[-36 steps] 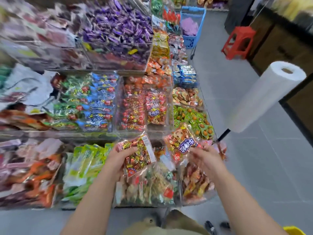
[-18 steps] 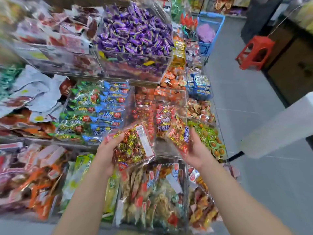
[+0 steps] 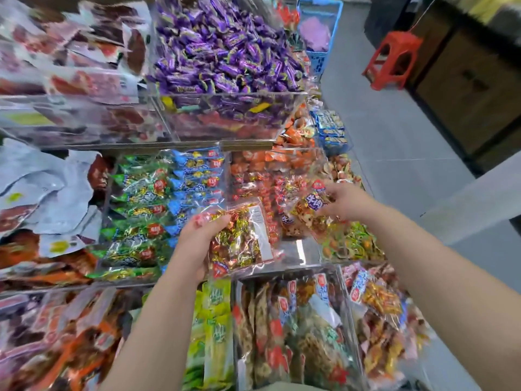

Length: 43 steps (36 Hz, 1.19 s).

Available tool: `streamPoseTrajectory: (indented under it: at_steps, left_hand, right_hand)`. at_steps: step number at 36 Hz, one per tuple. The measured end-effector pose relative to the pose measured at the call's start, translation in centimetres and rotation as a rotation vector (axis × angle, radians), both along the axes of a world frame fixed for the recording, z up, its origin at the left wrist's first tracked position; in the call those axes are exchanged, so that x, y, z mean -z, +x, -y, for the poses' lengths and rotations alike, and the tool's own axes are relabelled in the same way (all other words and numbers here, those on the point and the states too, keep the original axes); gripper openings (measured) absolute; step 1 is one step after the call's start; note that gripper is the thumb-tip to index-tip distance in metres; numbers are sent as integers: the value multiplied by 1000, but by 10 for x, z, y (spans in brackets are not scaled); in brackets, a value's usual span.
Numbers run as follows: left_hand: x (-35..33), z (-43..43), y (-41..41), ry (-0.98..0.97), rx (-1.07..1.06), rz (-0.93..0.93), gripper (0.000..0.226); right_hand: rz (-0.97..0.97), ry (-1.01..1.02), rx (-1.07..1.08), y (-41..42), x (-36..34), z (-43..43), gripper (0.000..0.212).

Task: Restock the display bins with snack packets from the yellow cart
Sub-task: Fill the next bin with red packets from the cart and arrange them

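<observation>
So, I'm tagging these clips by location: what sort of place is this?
Likely a snack shop: tiered clear acrylic display bins heaped with purple-wrapped candies, a blue plastic shopping basket at the shelving's far end, and a red plastic stool on the grey tiled floor.

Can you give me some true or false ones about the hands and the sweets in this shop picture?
1. The left hand holds a clear packet of gold and red sweets. True.
2. The right hand holds nothing. False: it grips a packet with a purple label.
3. Purple-wrapped candies are heaped in a clear bin on the top tier. True.
4. The stool on the floor is green. False: it is red.
</observation>
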<state>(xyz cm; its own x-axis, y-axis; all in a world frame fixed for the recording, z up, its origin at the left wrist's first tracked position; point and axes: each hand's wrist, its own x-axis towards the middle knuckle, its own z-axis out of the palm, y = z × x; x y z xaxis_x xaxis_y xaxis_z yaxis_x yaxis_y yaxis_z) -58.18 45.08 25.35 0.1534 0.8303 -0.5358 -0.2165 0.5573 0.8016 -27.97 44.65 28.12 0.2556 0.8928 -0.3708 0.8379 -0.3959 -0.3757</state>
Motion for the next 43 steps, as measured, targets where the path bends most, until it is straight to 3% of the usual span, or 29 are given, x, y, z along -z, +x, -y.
streamPoseTrajectory:
  at_steps: [4, 9, 13, 17, 19, 25, 31, 36, 38, 40, 43]
  left_hand:
    - [5, -3, 2, -40, 2, 30, 54]
    - [11, -5, 2, -82, 17, 45, 60]
    - [12, -6, 1, -74, 24, 57, 51]
    - [13, -5, 0, -58, 40, 32, 60]
    - [16, -5, -1, -57, 36, 27, 61]
    - [23, -5, -2, -46, 33, -2, 61]
    - [17, -5, 1, -34, 26, 1, 62]
    - [8, -5, 6, -14, 45, -61, 63]
    - [4, -4, 9, -16, 39, -82, 67]
    - [2, -3, 13, -15, 19, -89, 67]
    - [0, -2, 22, -34, 3, -73, 73]
  right_hand:
    - [280, -137, -348, -14, 0, -33, 64]
    - [492, -317, -590, -40, 28, -57, 52]
    - [515, -331, -541, -53, 62, -60, 52]
    - [624, -95, -591, -48, 88, -52, 51]
    - [639, -29, -582, -43, 99, -44, 64]
    - [697, 1, -528, -36, 127, -24, 84]
    - [763, 8, -525, -38, 131, -32, 83]
    - [657, -20, -514, -38, 123, -31, 92]
    - [530, -3, -453, -40, 114, -26, 92]
    - [225, 167, -268, -43, 96, -19, 75]
    - [-295, 453, 18, -51, 55, -2, 21]
